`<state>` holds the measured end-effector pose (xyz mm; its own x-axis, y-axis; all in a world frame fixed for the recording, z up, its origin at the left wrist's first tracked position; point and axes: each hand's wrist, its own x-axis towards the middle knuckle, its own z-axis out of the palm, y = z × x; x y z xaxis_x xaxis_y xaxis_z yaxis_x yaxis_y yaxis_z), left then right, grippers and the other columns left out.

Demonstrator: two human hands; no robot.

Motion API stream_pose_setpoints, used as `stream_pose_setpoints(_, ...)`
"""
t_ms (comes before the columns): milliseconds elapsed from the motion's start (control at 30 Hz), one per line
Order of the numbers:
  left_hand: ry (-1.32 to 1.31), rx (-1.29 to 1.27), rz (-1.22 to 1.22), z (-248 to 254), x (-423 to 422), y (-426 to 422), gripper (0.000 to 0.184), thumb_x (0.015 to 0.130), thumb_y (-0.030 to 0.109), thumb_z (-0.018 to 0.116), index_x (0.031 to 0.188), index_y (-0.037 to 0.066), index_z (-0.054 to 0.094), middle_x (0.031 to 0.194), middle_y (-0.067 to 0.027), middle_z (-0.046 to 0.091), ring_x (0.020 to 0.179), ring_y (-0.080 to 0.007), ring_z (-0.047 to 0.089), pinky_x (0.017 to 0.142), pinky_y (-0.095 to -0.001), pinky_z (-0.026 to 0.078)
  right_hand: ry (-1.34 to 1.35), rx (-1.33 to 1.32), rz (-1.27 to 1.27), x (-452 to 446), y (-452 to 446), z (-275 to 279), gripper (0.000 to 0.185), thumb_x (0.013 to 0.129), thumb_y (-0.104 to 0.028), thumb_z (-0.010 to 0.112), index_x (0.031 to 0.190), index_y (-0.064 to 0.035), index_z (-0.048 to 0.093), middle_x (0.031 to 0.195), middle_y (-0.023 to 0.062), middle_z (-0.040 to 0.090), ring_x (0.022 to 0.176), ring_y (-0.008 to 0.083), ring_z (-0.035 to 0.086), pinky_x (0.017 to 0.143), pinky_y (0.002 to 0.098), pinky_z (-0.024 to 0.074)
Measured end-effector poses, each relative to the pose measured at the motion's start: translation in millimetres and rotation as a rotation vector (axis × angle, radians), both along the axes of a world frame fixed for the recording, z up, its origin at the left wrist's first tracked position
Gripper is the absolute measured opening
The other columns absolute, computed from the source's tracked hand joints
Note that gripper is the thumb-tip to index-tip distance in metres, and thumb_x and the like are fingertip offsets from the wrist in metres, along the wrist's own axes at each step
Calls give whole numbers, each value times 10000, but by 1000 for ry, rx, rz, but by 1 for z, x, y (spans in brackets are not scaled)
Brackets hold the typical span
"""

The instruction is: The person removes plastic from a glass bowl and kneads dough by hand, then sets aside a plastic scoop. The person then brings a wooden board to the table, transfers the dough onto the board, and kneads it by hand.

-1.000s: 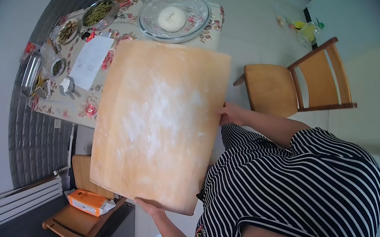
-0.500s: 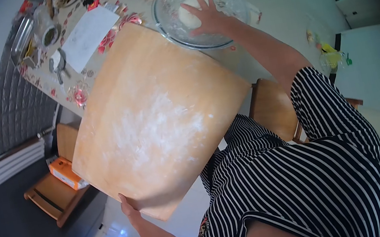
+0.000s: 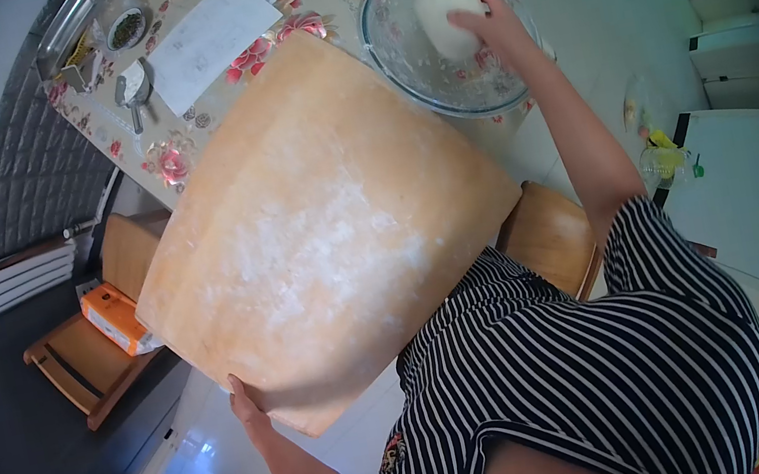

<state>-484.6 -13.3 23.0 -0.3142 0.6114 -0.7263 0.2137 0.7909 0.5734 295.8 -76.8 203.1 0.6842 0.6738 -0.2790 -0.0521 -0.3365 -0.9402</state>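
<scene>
A large wooden board (image 3: pixel 325 216), dusted with white flour in its middle, spans the centre of the view, its far part over the table. My left hand (image 3: pixel 246 403) grips the board's near left edge, thumb on top and the other fingers hidden beneath. At the upper right, my right hand (image 3: pixel 488 15) is closed round the side of a smooth white dough ball (image 3: pixel 446 19). The dough is tilted up within a wide glass bowl (image 3: pixel 394 57), beside the board's far corner.
On the flowered tablecloth (image 3: pixel 112 132) lie a paper sheet (image 3: pixel 214 48), a metal scoop (image 3: pixel 132 90) and a small bowl of green bits (image 3: pixel 126 30). One chair (image 3: pixel 551 232) stands right; another (image 3: pixel 77 366), at left, holds an orange packet (image 3: pixel 117 319).
My right hand has left the board's right edge, reached over to the glass bowl and closed on the dough, which has tipped up. The left hand still holds the board.
</scene>
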Motion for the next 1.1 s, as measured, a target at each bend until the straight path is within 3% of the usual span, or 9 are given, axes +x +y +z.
stream_pose_setpoints(300,-106,-4,-36,-8,-8,5,854,875,570,696,1380,-71,443,1373,-167,548,1231,-314,546,1040,-444,456,-936,166,1021,-218,-36,-25,552,714,-150,772,1239,-244,635,1389,109,468,1348,343,388,1096,487,377)
stream_pose_setpoints(433,-70,-11,-4,-6,-6,2,819,877,554,704,1367,-57,466,1346,-146,571,1205,-296,563,1012,-432,477,-1185,261,1084,-230,-50,-56,493,761,-165,767,1239,-209,656,1427,127,452,1329,334,413,1097,490,355)
stream_pose_setpoints(500,-68,-11,-4,-8,-9,3,800,877,551,706,1355,-49,481,1327,-136,584,1183,-289,576,1001,-426,485,-674,270,733,-214,-59,-28,436,788,-107,706,1218,-155,651,1317,142,538,1278,340,475,1060,488,392)
stream_pose_setpoints(567,-74,0,8,-9,-6,5,781,877,548,708,1343,-41,495,1309,-127,597,1161,-282,589,990,-420,492,-1051,185,433,-145,-101,-68,255,826,-113,692,1062,-38,634,1168,134,588,1100,321,554,992,428,426)
stream_pose_setpoints(600,-70,-1,-12,-8,-6,4,768,895,554,680,1352,-34,493,1325,-120,593,1190,-278,579,1011,-413,478,-621,-106,-258,-138,-98,-50,250,852,-160,713,1030,-24,602,1106,132,572,1027,302,557,970,423,424)
stream_pose_setpoints(667,-64,0,-19,-4,-3,1,755,914,560,651,1360,-28,490,1341,-114,590,1220,-274,570,1032,-407,464,-753,-302,-590,-63,-137,-99,489,908,-360,705,1212,-20,527,1123,124,560,1038,266,552,865,422,508)
stream_pose_setpoints(767,-52,-27,0,3,8,4,754,912,557,655,1357,-29,492,1336,-117,593,1220,-274,570,1030,-408,465,362,-107,-648,-37,-132,-71,625,887,-350,729,1336,-20,448,1238,157,558,1130,303,550,900,471,534)
stream_pose_setpoints(867,-46,-58,-5,7,5,3,729,928,545,639,1356,-28,501,1337,-113,596,1219,-266,571,1033,-401,463,910,18,-495,-31,-114,-89,685,871,-290,720,1401,-12,386,1362,209,510,1218,369,535,985,556,502)
stream_pose_setpoints(1100,-156,2,29,-7,-1,5,711,924,559,636,1340,-9,532,1298,-105,617,1178,-275,581,1021,-409,457,740,304,-416,-30,-101,-110,573,806,-118,572,1342,37,437,1287,256,572,1107,420,624,956,580,534)
